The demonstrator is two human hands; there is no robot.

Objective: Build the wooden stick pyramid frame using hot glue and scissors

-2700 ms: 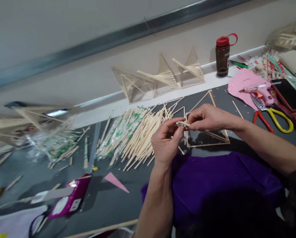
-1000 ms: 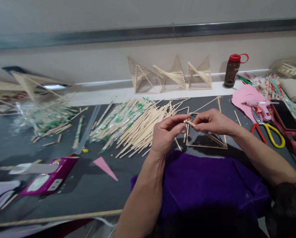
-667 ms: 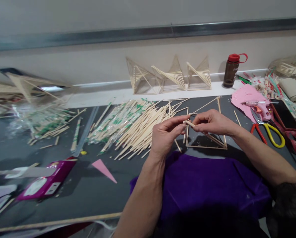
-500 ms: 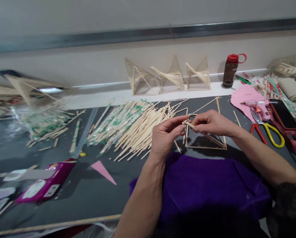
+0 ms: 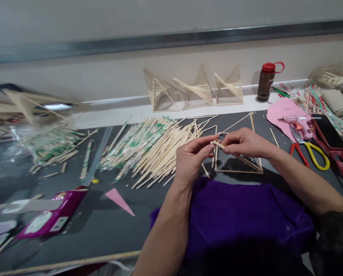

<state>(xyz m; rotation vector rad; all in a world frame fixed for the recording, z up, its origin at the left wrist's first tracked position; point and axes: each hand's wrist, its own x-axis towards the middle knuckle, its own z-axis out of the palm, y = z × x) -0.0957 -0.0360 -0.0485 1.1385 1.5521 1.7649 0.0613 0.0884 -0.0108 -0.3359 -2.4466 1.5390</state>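
Note:
A thin wooden stick (image 5: 218, 145) is pinched between the thumb and fingers of my right hand (image 5: 246, 142), pointing up and to the left. At its far end are the closed fingertips of my left hand (image 5: 192, 155); what they grip there is too small to tell. Just below and behind both hands stands an open frame of wooden sticks (image 5: 237, 171), with a slanting stick rising to its tall back right corner. My hands hide part of the frame's left side. To the left of my left hand lies a heap of loose wooden sticks (image 5: 160, 153).
Plastic-wrapped sticks (image 5: 137, 143) lie beyond the heap. Twisted stick models (image 5: 194, 92) and a bottle (image 5: 266, 84) line the wall. At right are a pink glue gun (image 5: 304, 128), yellow-and-red-handled pliers (image 5: 318, 156) and a phone (image 5: 331, 130). A pink paper triangle (image 5: 119, 201) lies at left.
Both hands keep nearly the same place and grip. The stick in my right hand has shifted very slightly at its tip; the view has turned a little.

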